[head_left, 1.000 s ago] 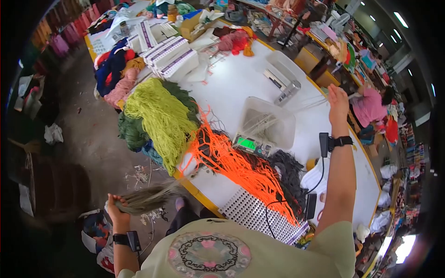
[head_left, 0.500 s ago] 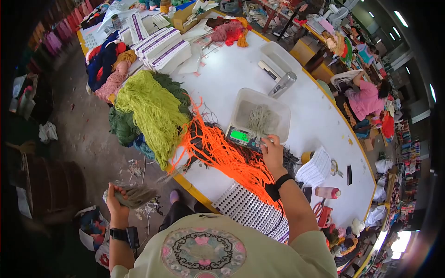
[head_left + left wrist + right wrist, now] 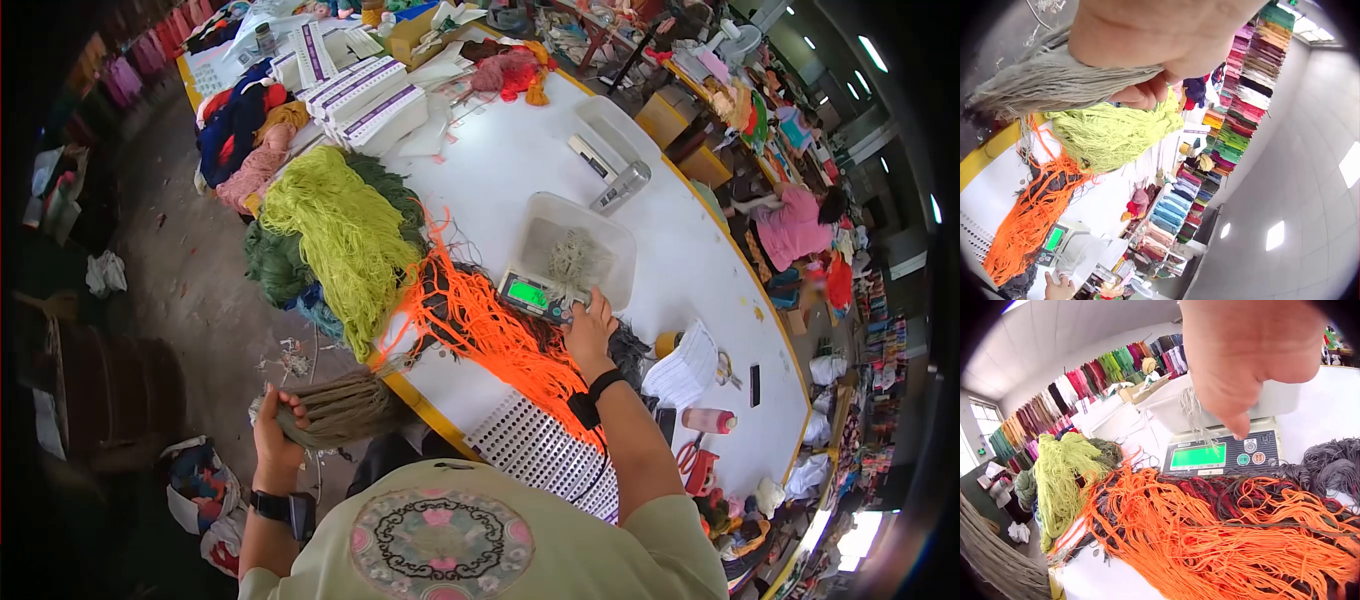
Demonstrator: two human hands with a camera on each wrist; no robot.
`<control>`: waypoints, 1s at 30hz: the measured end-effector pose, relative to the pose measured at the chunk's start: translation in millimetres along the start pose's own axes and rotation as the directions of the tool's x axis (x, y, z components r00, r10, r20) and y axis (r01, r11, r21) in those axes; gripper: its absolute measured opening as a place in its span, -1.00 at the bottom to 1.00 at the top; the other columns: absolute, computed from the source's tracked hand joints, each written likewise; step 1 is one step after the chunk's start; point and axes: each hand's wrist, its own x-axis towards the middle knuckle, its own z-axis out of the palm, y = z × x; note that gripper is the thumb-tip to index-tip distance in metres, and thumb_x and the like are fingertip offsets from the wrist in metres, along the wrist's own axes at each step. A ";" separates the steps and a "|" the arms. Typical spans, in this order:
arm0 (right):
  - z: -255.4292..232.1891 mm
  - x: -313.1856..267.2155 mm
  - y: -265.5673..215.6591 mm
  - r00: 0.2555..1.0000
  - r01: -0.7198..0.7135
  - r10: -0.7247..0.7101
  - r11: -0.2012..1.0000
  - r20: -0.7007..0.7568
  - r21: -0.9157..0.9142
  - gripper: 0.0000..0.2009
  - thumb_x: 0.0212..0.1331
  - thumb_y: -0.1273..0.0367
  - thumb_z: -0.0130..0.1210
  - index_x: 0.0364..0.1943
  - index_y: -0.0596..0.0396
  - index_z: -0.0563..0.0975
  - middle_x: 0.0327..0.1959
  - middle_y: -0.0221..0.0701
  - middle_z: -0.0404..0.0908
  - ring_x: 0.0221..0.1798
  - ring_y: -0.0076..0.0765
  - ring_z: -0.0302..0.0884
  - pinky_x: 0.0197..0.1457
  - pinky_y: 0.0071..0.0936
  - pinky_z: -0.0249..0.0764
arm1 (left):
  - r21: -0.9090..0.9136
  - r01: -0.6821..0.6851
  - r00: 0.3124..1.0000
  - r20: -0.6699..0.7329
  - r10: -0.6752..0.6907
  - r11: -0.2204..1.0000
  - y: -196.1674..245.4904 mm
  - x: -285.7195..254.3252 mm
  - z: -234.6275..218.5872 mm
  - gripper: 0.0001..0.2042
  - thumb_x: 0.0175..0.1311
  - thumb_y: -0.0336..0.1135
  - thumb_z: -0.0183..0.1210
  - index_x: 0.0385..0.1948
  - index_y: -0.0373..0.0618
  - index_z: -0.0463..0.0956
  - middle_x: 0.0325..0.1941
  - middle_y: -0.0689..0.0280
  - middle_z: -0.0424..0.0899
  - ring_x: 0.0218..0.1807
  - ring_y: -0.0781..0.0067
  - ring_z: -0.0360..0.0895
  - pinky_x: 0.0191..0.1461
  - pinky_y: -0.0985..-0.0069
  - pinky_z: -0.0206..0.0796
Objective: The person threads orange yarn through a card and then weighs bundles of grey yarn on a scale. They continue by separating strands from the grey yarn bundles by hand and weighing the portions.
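Note:
My left hand (image 3: 277, 432) grips a thick hank of grey-green yarn (image 3: 350, 408) beside the yellow table edge. The hank's strands (image 3: 1041, 84) stretch from under the fingers in the left wrist view. My right hand (image 3: 592, 325) is at the near rim of a clear plastic tub (image 3: 618, 285), by a digital scale (image 3: 528, 292) with a lit green display. A fingertip (image 3: 1240, 428) is right at the scale's button panel in the right wrist view. Inside the tub lies a small loose bundle of grey-green yarn (image 3: 572, 255), with a few strands hanging over the rim.
Orange yarn (image 3: 490, 345) spreads before the scale, over a perforated board (image 3: 530, 445). Lime yarn (image 3: 335, 245) drapes over the table's left edge. White boxes (image 3: 370, 105), a metal flask (image 3: 622, 188), scissors (image 3: 728, 370) and a pink bottle (image 3: 708, 420) are also on the table.
My right hand has come down from the far right, where strands stretched from the tub, to the scale. The yarn now lies bunched in the tub. The left hand still grips its hank.

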 end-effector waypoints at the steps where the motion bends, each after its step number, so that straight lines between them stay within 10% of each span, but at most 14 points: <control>1: -1.4 -0.2 -6.3 1.000 0.008 -0.008 1.000 -0.007 -0.002 -0.75 -0.01 0.40 0.23 -0.19 0.04 0.57 0.29 -0.25 0.16 0.35 0.02 0.00 0.25 0.03 -0.04 | -0.008 -0.006 1.000 0.002 0.006 1.000 1.5 -4.9 8.1 -0.73 0.41 -0.09 -0.01 -0.45 -0.04 0.39 -0.46 0.35 0.47 -0.45 0.51 0.41 -0.47 0.62 0.28; 3: -10.1 -2.4 -28.8 0.967 0.088 -0.073 0.995 -0.245 0.049 -0.87 0.07 0.36 0.17 -0.33 0.07 0.54 0.07 -0.21 0.42 0.20 -0.06 0.26 0.17 0.00 0.10 | 0.062 -0.006 0.993 0.120 -0.002 0.998 4.9 -16.2 25.6 -0.74 0.41 -0.10 -0.01 -0.38 -0.08 0.42 -0.36 0.29 0.54 -0.40 0.48 0.46 -0.40 0.58 0.32; 6: -36.1 6.6 -71.3 0.995 0.095 -0.088 0.972 -0.044 0.216 -0.86 0.16 0.32 0.10 -0.42 0.09 0.47 -0.33 -0.25 0.57 -0.17 -0.12 0.52 -0.07 -0.09 0.32 | 0.121 0.016 0.966 0.253 -0.047 0.993 10.4 -30.4 64.2 -0.75 0.39 -0.12 0.01 -0.29 -0.12 0.46 -0.27 0.23 0.60 -0.35 0.46 0.51 -0.34 0.55 0.35; 7: -32.5 5.9 -86.8 0.995 0.102 -0.082 0.813 -0.061 0.573 -0.80 0.23 0.28 0.06 -0.43 0.10 0.40 -0.58 -0.26 0.52 -0.49 -0.10 0.50 -0.33 -0.21 0.38 | 0.140 0.022 0.945 0.321 -0.066 0.990 10.0 -30.0 72.3 -0.75 0.39 -0.13 0.02 -0.27 -0.15 0.48 -0.23 0.21 0.62 -0.34 0.47 0.53 -0.33 0.56 0.36; 12: -158.2 -36.8 -222.2 0.921 0.088 -0.386 0.354 0.060 0.931 -0.83 0.37 0.31 -0.06 -0.23 0.12 0.44 -0.59 -0.46 0.47 -0.60 -0.53 0.40 -0.49 -0.50 0.33 | 0.272 -0.088 0.765 0.635 -0.110 0.958 11.2 -23.6 113.3 -0.75 0.36 -0.19 0.06 -0.25 -0.20 0.56 -0.24 0.26 0.65 -0.30 0.53 0.54 -0.28 0.59 0.36; 14: -193.1 -58.8 -255.4 0.844 -0.138 -0.522 0.012 0.124 0.990 -0.83 0.39 0.33 -0.10 -0.17 0.13 0.46 -0.59 -0.55 0.41 -0.62 -0.70 0.29 -0.56 -0.64 0.26 | 0.260 -0.190 0.740 0.672 -0.036 0.947 14.5 -28.1 124.5 -0.75 0.36 -0.19 0.07 -0.23 -0.20 0.57 -0.26 0.30 0.65 -0.29 0.54 0.54 -0.27 0.59 0.35; 23: -227.6 -85.8 -299.9 0.834 -0.209 -0.476 0.198 0.280 0.958 -0.76 0.41 0.25 -0.13 -0.15 0.12 0.46 -0.61 -0.53 0.40 -0.71 -0.75 0.14 -0.66 -0.75 0.07 | 0.161 -0.091 0.693 0.719 -0.053 0.983 59.1 -33.6 105.2 -0.77 0.36 -0.20 0.08 -0.29 -0.19 0.56 -0.34 0.34 0.62 -0.28 0.54 0.52 -0.26 0.57 0.34; 26: -232.2 -94.9 -311.9 0.777 -0.240 -0.529 0.252 0.341 0.937 -0.76 0.42 0.24 -0.16 -0.17 0.11 0.46 -0.60 -0.51 0.43 -0.72 -0.73 0.17 -0.66 -0.75 0.09 | 0.218 -0.033 0.573 0.804 -0.160 0.975 67.8 -30.7 97.5 -0.71 0.38 -0.12 0.03 -0.28 -0.18 0.55 -0.35 0.28 0.62 -0.30 0.51 0.52 -0.25 0.58 0.32; 28: -231.4 -100.8 -316.2 0.736 -0.264 -0.562 0.273 0.376 0.925 -0.77 0.43 0.25 -0.17 -0.19 0.10 0.44 -0.58 -0.49 0.46 -0.72 -0.71 0.20 -0.65 -0.73 0.12 | 0.122 0.099 0.354 0.923 -0.150 0.988 72.6 -25.6 96.2 -0.64 0.39 -0.03 -0.04 -0.25 -0.17 0.54 -0.26 0.21 0.62 -0.27 0.48 0.51 -0.25 0.60 0.28; 30: -221.2 -104.0 -313.8 0.703 -0.308 -0.568 0.300 0.429 0.903 -0.77 0.43 0.24 -0.19 -0.20 0.07 0.43 -0.55 -0.47 0.49 -0.67 -0.68 0.30 -0.58 -0.71 0.22 | 0.070 0.135 0.382 0.917 -0.117 0.988 81.2 -27.4 98.2 -0.59 0.40 0.02 -0.08 -0.23 -0.18 0.54 -0.18 0.20 0.60 -0.23 0.47 0.51 -0.25 0.60 0.26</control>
